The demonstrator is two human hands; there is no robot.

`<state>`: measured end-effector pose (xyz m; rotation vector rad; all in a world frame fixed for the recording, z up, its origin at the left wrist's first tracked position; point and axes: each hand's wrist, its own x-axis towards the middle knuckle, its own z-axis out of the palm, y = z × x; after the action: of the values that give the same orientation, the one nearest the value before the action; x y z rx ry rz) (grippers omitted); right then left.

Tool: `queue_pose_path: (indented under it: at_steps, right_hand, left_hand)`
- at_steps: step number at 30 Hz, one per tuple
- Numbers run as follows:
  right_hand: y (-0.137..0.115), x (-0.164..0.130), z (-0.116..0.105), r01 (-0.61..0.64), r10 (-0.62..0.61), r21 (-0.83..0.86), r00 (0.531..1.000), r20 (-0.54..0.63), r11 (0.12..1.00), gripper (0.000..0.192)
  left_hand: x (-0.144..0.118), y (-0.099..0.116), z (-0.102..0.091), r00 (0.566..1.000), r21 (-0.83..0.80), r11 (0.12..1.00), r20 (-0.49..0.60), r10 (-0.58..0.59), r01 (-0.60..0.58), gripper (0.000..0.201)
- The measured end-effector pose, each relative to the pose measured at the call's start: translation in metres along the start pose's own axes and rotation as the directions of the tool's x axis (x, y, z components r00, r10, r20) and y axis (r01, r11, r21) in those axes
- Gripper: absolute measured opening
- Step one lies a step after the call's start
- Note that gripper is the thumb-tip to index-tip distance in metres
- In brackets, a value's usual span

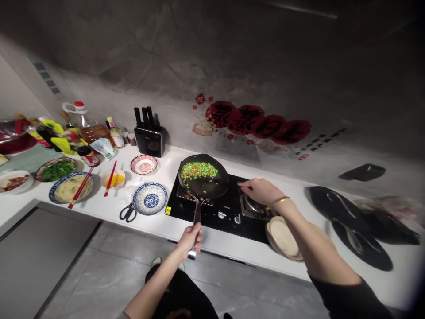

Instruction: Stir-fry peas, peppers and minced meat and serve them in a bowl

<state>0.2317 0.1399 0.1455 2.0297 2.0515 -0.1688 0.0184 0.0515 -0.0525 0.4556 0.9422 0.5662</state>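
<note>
My left hand (pixel 190 241) is wrapped round the metal handle of a dark frying pan (pixel 215 188). Chopped green and orange vegetables (pixel 199 170) lie mostly in the pan's left half, with a few bits scattered over the bare bottom. Beneath the pan is the left burner of a black gas hob (pixel 212 215). My right hand (pixel 260 190), with a bracelet at the wrist, hangs over the right side of the hob, to the right of the pan. Its fingers are closed together; what they hold, if anything, is too small to make out.
Left of the hob are a blue-patterned plate (pixel 150 199), scissors (pixel 128 213), a bowl of egg (pixel 114 179), a noodle bowl (pixel 71 190) with chopsticks and a knife block (pixel 149 137). Right are beige round boards (pixel 282 237) and dark lids (pixel 361 246).
</note>
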Motion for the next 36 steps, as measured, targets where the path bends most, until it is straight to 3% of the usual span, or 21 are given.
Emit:
queue_pose_path:
  at_steps: [4, 10, 13, 19, 27, 30, 36]
  right_hand:
    - [-0.012, -0.016, 0.009, 0.01, -0.009, -0.033, 0.999, 0.048, 0.999, 0.033]
    - [-0.049, 0.027, 0.043, -0.039, 0.045, 0.083, 0.996, -0.074, 0.996, 0.039]
    - [-0.045, 0.031, 0.038, -0.043, 0.053, 0.105, 0.994, -0.092, 0.994, 0.038]
    - [-0.029, 0.009, 0.017, 0.072, -0.069, 0.074, 0.997, -0.043, 0.995, 0.034]
    - [-0.053, 0.053, 0.043, -0.088, 0.093, 0.05, 0.99, -0.106, 0.995, 0.041]
    - [-0.037, 0.05, 0.032, -0.041, 0.044, 0.044, 0.996, -0.074, 0.998, 0.038]
    - [0.012, 0.0, -0.003, 0.073, -0.073, 0.042, 0.997, 0.003, 0.996, 0.035]
  left_hand:
    - [0.0, 0.0, -0.001, 1.0, 0.01, 1.0, -0.005, 0.004, -0.004, 0.045]
    - [-0.003, 0.003, 0.002, 1.0, 0.023, 1.0, -0.024, 0.002, -0.002, 0.045]
    - [-0.003, 0.004, 0.002, 1.0, 0.026, 1.0, -0.024, -0.009, 0.01, 0.046]
    - [0.0, 0.0, 0.002, 1.0, 0.034, 0.999, -0.02, 0.018, -0.017, 0.046]
    - [0.001, -0.01, 0.003, 0.995, 0.101, 0.993, -0.067, 0.075, -0.068, 0.051]
    - [0.005, -0.018, 0.001, 0.994, 0.118, 0.99, -0.072, 0.086, -0.077, 0.052]
    - [0.01, -0.024, -0.002, 0.994, 0.099, 0.991, -0.046, 0.096, -0.091, 0.051]
